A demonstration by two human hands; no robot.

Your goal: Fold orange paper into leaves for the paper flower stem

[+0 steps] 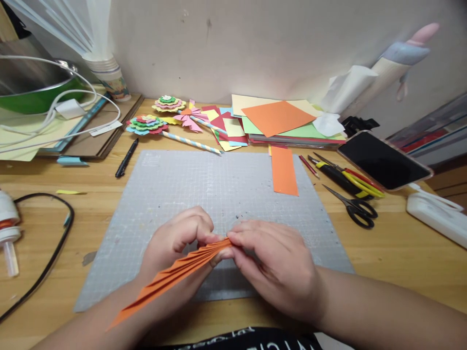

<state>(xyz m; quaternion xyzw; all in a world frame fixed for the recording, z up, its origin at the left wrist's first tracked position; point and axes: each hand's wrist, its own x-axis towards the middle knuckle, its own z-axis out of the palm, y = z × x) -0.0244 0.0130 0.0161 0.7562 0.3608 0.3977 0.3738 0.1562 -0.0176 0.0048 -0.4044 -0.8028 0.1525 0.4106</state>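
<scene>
Left hand [182, 238] curled, gripping orange pleated paper [177, 273] near right hand [273, 265], which pinches narrow end, fingers bent. Loose end fans leftward from right hand, toward you. Best square pleat edges, pinch creases firmly, evenly.

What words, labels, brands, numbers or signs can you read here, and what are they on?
No full word, brand or number can be read with certainty.
Black cloth at the bottom edge: large white letters, cut off by the frame, so I can't tell the words.
Grey cutting mat: small print in the far left corner, too small to read.
White tag by the cable: any print is too small.
</scene>
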